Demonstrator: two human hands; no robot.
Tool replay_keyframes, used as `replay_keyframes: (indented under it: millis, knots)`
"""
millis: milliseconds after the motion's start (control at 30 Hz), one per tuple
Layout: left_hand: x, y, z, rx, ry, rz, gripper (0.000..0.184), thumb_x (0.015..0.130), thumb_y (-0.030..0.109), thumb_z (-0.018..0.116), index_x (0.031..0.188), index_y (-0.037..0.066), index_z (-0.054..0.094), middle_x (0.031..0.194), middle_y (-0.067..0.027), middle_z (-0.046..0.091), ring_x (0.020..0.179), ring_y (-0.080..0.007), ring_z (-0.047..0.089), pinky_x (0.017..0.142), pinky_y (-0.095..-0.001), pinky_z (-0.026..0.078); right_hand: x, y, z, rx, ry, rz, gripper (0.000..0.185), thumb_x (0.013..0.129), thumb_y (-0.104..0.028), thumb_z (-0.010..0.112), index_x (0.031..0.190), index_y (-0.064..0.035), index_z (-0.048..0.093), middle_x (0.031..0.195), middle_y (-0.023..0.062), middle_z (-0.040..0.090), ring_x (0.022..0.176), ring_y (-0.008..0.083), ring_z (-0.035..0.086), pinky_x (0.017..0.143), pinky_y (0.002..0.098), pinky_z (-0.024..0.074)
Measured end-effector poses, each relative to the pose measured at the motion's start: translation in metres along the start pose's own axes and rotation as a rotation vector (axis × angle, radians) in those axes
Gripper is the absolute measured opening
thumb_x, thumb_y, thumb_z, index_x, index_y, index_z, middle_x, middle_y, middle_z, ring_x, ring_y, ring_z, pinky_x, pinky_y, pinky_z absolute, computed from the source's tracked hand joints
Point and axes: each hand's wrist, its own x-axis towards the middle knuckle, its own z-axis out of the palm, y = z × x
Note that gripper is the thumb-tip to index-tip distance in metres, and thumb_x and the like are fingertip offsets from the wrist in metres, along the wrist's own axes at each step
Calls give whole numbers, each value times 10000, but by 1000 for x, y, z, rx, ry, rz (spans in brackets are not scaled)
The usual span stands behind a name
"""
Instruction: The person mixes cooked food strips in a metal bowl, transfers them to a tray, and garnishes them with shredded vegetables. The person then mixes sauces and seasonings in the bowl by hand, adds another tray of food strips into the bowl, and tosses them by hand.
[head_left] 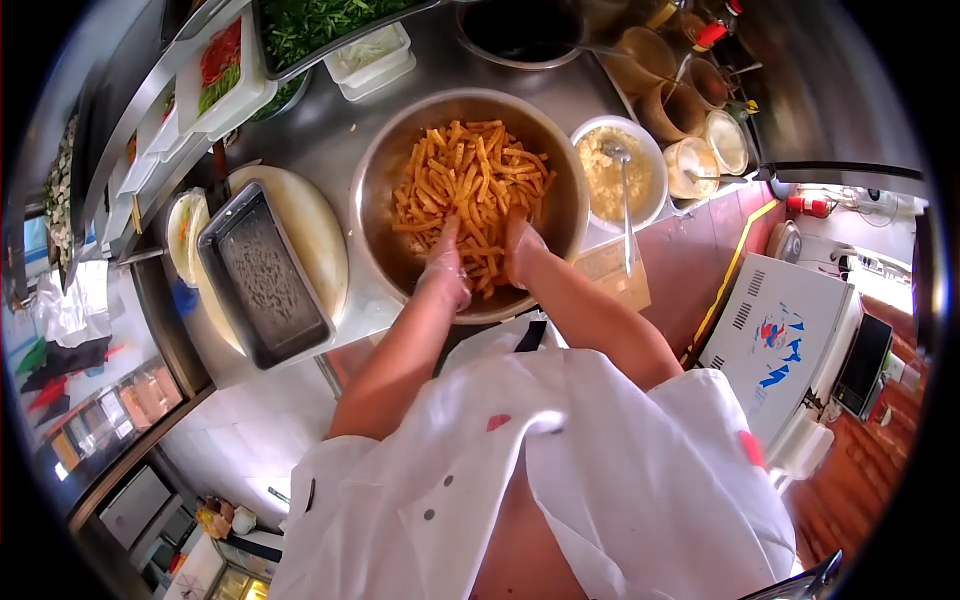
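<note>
A large steel mixing bowl [372,170] on the counter holds a heap of seasoned brown food strips [475,165], whose exact kind I cannot make out. Both my hands wear clear plastic gloves and reach down into it. My left hand [446,255] is sunk in the left side of the heap, thumb pointing up and the other fingers buried. On the right side, my right hand [522,245] touches the strips with its thumb side showing, its other fingers hidden among them. Strips lie between the two hands, and whether either hand grips any is hidden.
Right of the bowl stands a white bowl [655,165] of pale chopped food with a spoon [627,205]. Seasoning containers [690,165] line the back right. At left, a dark metal tray [262,275] rests on a round board [335,240]. A greens tray [330,35] overhangs the back.
</note>
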Motion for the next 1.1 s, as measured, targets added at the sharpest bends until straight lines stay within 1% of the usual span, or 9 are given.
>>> replay_keyframes:
  millis: [300,400,467,633,733,833,900,1000,1100]
  knots:
    - [-45,53,8,96,-384,150,684,984,486,647,1516,104,448,1476,-86,573,1323,-291,563,1125,-479,441,-57,-36,-2,-774,-25,-316,690,1017,-333,511,1604,-81,253,1553,241,444,1342,399,526,1131,470,413]
    - [-53,71,-15,207,-135,161,655,976,510,635,1495,142,482,1430,-87,602,1246,-269,594,1077,-439,463,-86,-76,19,-1383,15,-488,700,1020,-310,507,1619,-91,218,1558,245,436,1331,407,536,1134,469,413]
    - [-25,67,-44,251,28,134,606,980,532,606,1454,160,536,1389,-94,622,1103,-266,645,918,-411,535,-131,-107,64,-1081,266,-258,787,1032,-672,385,1549,-83,460,1633,176,388,1453,352,446,1188,526,326]
    - [8,44,-23,-207,181,193,523,1024,472,574,1420,131,572,1360,-113,642,1088,-271,682,917,-440,584,90,-121,-26,-1480,160,-595,768,1062,-618,341,1622,-95,280,1621,177,386,1395,325,473,1164,454,369]
    - [54,49,-6,-157,385,121,553,1023,491,576,1435,122,560,1396,-123,624,1179,-288,658,985,-465,563,59,-95,8,-1471,264,-371,762,965,-255,596,1614,-78,237,1559,166,472,1361,269,522,1116,409,455]
    - [127,37,-35,365,218,463,654,974,572,623,1444,122,557,1419,-126,614,1233,-315,632,1032,-513,527,56,-72,23,-290,15,-183,624,1103,-501,288,1522,-73,462,1545,130,503,1388,256,509,1104,466,451]
    - [135,44,-38,501,107,446,731,918,620,678,1444,127,561,1412,-119,611,1254,-302,610,1062,-512,502,43,-68,31,-144,-103,-122,613,1106,-493,290,1490,-59,490,1513,135,533,1352,273,551,1090,483,484]
    - [43,107,12,196,90,-150,843,815,663,780,1441,139,570,1378,-97,607,1278,-236,568,1112,-456,466,17,-65,34,-121,-159,-95,559,1113,-451,309,1469,-69,507,1436,144,594,1255,288,638,1070,513,525]
    - [8,113,22,200,-60,15,861,791,689,787,1413,130,584,1392,-125,628,1300,-236,585,1098,-476,485,18,-70,16,-420,-220,-293,531,1101,-418,353,1464,-62,507,1368,155,629,1221,274,654,1032,463,531]
